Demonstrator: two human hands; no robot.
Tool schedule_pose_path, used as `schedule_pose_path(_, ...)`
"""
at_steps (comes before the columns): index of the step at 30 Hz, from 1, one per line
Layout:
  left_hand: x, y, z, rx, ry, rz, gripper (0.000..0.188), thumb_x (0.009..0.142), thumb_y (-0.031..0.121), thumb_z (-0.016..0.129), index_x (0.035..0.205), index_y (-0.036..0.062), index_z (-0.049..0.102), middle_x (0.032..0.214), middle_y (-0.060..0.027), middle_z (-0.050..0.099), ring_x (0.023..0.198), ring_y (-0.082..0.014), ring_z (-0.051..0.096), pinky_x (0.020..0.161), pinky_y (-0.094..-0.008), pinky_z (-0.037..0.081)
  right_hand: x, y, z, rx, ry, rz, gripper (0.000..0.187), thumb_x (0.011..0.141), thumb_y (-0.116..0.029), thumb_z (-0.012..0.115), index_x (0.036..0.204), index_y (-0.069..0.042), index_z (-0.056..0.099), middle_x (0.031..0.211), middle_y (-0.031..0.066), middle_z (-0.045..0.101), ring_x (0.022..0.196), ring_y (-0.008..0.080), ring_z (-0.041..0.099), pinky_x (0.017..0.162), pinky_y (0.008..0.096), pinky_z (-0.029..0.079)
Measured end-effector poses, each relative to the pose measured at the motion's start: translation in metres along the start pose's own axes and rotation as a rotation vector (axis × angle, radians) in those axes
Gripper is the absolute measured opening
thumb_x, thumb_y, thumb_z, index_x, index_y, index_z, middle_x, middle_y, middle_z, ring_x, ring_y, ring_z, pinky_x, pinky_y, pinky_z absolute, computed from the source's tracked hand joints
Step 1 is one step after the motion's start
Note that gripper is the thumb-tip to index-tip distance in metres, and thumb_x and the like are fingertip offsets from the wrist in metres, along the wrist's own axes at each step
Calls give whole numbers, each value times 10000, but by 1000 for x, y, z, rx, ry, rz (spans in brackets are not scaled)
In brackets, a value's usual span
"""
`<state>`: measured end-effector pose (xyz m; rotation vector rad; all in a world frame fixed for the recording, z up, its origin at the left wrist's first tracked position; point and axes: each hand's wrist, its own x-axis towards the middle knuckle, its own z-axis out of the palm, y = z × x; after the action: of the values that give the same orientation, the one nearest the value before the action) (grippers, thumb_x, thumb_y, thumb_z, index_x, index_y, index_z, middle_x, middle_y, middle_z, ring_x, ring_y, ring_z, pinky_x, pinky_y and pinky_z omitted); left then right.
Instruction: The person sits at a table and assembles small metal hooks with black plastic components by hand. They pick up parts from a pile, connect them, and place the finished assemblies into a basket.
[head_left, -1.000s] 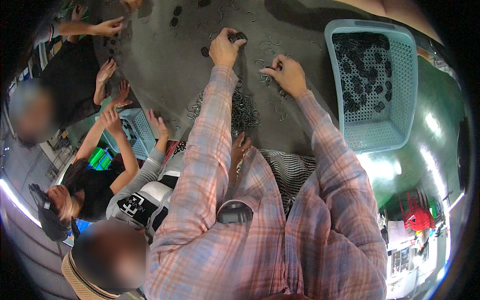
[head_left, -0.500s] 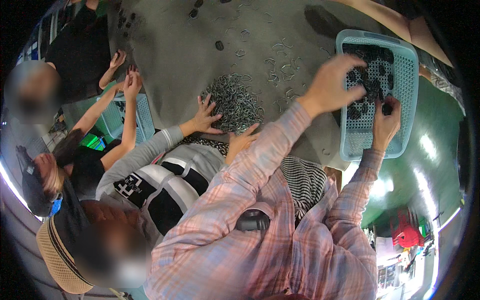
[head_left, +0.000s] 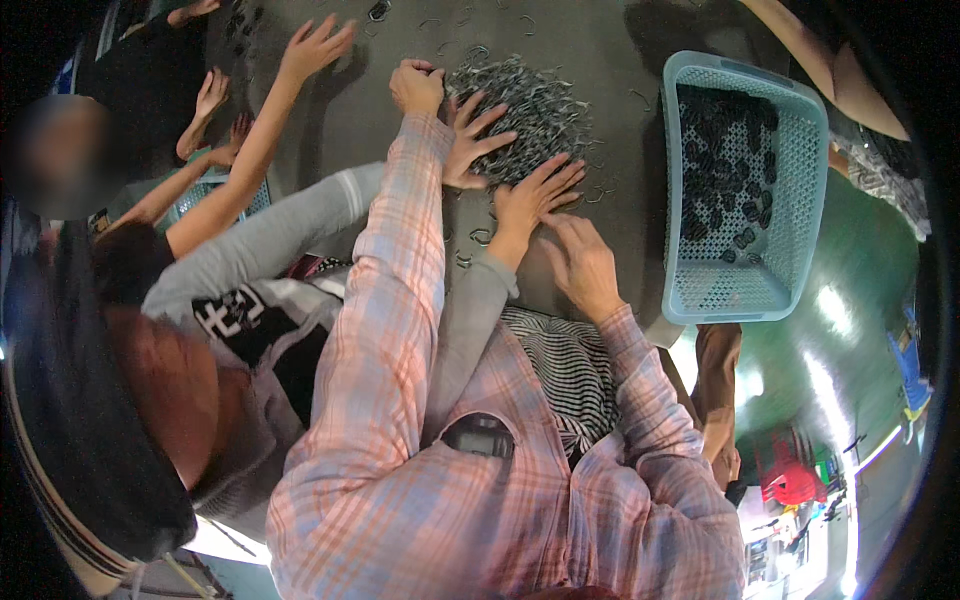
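Note:
My left hand (head_left: 418, 90) reaches across the table to the left edge of a heap of bent metal clips (head_left: 535, 110). Its fingers are curled closed, with a dark bit at the fingertips that is too small to name. Lower down, my right hand (head_left: 585, 268) is open, thumb apart from the fingers, and appears to hold nothing. Its fingertips are close beside a co-worker's hand (head_left: 532, 200). That co-worker, in grey sleeves, has the other hand (head_left: 473, 140) spread against the heap too.
On the right stands a light blue perforated basket (head_left: 815, 200) holding many small black ridged pieces (head_left: 715, 160). Loose clips (head_left: 480, 237) lie near the heap. Other people's arms (head_left: 270, 150) reach in from the left, and another arm (head_left: 800, 45) from the upper right.
Both my hands have left the basket. The left swung far left to the heap; the right came left beside the co-worker's hand. The heap and the co-worker's hands have shifted up and right in view.

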<state>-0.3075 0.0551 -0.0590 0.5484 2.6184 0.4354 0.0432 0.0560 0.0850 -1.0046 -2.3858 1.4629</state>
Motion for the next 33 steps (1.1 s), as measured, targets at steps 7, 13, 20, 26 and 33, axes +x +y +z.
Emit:
schedule_pose_path(7,30,29,0,-676,-200,-29,508,743,201,735,1163,77,478,1236,-168,483,1027,-307,572,847,-404,480,-38,-6,-62,-64,320,49,300,796,-45,613,1095,-53,591,1025,111,613,905,283,573,785,356,468)
schedule_pose_path(13,-42,166,11,-1366,-289,310,592,805,173,685,1288,101,351,1236,-144,452,1129,-271,527,885,-396,471,-107,38,-129,-132,692,419,299,808,-49,609,1106,-63,602,1033,85,608,931,270,544,802,337,430)
schedule_pose_path(20,-266,317,-1,-1001,53,511,370,722,-70,620,1072,25,549,950,-115,590,877,-248,604,803,-340,501,-130,56,-161,-389,878,449,311,804,-44,600,1114,-64,591,1049,103,604,943,288,535,825,407,413)
schedule_pose_path(26,-389,216,-22,-646,-67,732,294,837,43,560,1130,13,544,1147,-159,560,1087,-343,526,934,-409,412,-187,58,-83,-290,638,243,295,787,-98,644,1070,-48,578,1041,104,606,1007,289,541,961,456,357)
schedule_pose_path(33,-445,47,-55,-356,-696,381,217,846,41,572,1058,37,616,934,-119,655,850,-227,642,763,-305,500,-253,95,20,-347,216,513,650,897,-395,516,1404,-51,298,1449,227,254,1343,415,210,1098,591,96)
